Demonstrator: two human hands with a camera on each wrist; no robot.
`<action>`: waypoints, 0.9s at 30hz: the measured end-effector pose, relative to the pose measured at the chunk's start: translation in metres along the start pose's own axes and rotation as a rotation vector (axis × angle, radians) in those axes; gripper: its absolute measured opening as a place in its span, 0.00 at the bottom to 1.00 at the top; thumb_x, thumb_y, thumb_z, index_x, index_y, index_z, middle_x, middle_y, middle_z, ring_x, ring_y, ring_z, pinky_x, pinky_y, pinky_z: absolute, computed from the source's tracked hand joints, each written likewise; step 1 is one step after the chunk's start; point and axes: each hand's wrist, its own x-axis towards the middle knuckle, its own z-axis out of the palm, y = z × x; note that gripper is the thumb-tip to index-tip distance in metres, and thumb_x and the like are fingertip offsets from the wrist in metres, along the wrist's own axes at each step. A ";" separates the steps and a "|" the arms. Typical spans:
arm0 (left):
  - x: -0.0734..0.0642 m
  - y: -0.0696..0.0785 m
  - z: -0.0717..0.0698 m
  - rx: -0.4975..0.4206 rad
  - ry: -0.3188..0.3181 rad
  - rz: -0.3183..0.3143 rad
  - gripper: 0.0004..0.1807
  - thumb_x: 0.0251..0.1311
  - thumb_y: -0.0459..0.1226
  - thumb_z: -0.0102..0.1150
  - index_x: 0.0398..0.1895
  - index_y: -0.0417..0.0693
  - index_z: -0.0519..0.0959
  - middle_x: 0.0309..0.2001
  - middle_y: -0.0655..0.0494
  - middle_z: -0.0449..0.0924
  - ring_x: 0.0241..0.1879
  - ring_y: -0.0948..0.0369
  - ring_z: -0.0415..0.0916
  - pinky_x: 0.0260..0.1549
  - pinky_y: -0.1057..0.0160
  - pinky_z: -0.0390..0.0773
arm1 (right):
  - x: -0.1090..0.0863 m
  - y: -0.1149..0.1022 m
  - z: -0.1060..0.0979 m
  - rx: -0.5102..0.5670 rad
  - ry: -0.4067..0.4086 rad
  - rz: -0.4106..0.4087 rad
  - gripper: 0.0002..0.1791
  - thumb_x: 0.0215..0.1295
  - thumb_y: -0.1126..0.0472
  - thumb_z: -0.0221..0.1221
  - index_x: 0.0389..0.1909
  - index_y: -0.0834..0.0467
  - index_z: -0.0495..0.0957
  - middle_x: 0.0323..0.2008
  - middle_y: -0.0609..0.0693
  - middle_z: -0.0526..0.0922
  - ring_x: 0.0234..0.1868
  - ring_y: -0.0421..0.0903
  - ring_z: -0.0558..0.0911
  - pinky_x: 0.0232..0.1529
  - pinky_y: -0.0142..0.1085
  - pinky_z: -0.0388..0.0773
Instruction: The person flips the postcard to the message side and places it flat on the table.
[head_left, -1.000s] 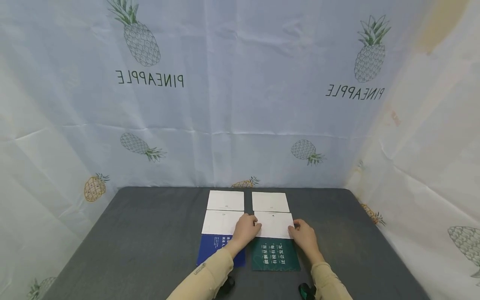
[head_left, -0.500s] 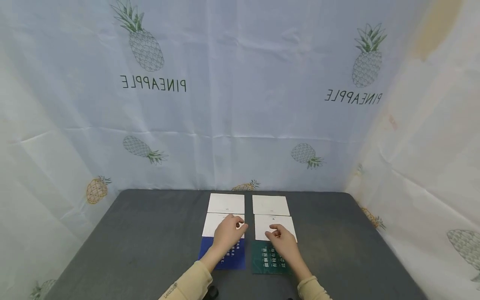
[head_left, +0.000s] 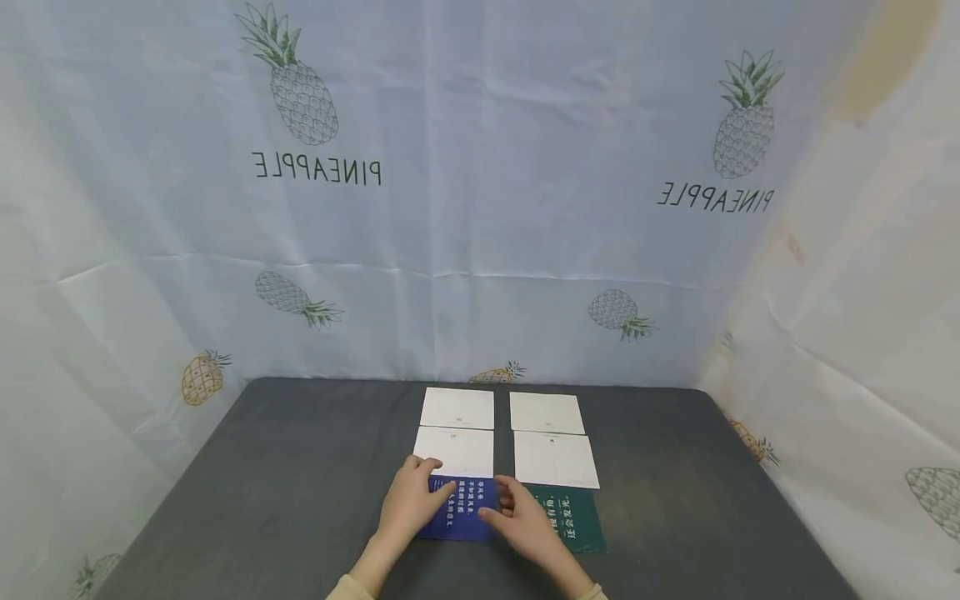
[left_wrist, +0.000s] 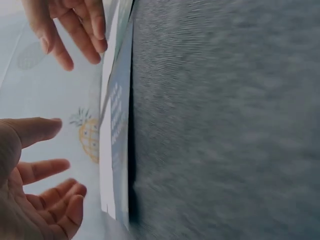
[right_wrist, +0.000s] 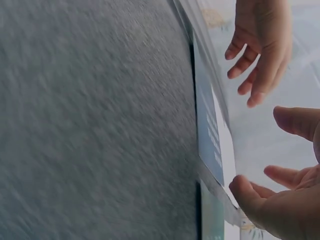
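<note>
A blue card (head_left: 467,527) with white lettering lies on the dark table between my two hands. My left hand (head_left: 407,500) hovers at its left edge, thumb over the card and fingers loosely spread. Across from it, my right hand (head_left: 528,523) is above the card's right edge, its fingers relaxed and partly covering the neighbouring green card (head_left: 587,518). Both wrist views show the left hand (left_wrist: 35,190) and the right hand (right_wrist: 290,200) facing each other with nothing between the fingers, a gap separating them from the card.
Behind the coloured cards lie white cards in two columns: a near left one (head_left: 457,452), a near right one (head_left: 557,460), a far left one (head_left: 459,407) and a far right one (head_left: 546,413). A pineapple-print curtain (head_left: 480,208) encloses the dark table (head_left: 315,467).
Both hands have left the near right white card and shifted left and towards the body, to above the blue card. The cards appear to lie as before.
</note>
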 end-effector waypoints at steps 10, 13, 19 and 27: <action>-0.016 -0.021 -0.001 -0.031 -0.017 -0.076 0.30 0.37 0.38 0.72 0.46 0.33 0.77 0.43 0.36 0.74 0.43 0.44 0.69 0.44 0.46 0.68 | -0.008 0.002 0.011 0.132 -0.081 0.064 0.40 0.58 0.55 0.62 0.64 0.74 0.57 0.57 0.74 0.68 0.57 0.67 0.72 0.52 0.55 0.73; -0.018 -0.027 -0.001 -0.029 -0.027 -0.093 0.32 0.35 0.37 0.73 0.47 0.31 0.76 0.43 0.33 0.75 0.42 0.43 0.69 0.43 0.46 0.68 | -0.009 0.002 0.012 0.148 -0.074 0.090 0.41 0.57 0.56 0.62 0.64 0.74 0.56 0.57 0.74 0.68 0.57 0.67 0.72 0.51 0.54 0.74; -0.017 -0.033 -0.003 -0.060 -0.069 -0.139 0.35 0.37 0.37 0.72 0.51 0.28 0.73 0.44 0.29 0.74 0.43 0.38 0.72 0.43 0.42 0.72 | -0.009 0.001 0.015 0.179 -0.038 0.149 0.42 0.57 0.57 0.62 0.65 0.74 0.53 0.60 0.75 0.64 0.58 0.68 0.69 0.52 0.54 0.74; -0.018 -0.040 -0.008 -0.204 -0.098 -0.162 0.31 0.44 0.34 0.67 0.52 0.25 0.72 0.40 0.36 0.76 0.38 0.46 0.78 0.37 0.50 0.78 | -0.007 0.005 0.015 0.307 -0.034 0.201 0.41 0.60 0.61 0.60 0.66 0.76 0.49 0.62 0.76 0.59 0.60 0.68 0.68 0.54 0.52 0.73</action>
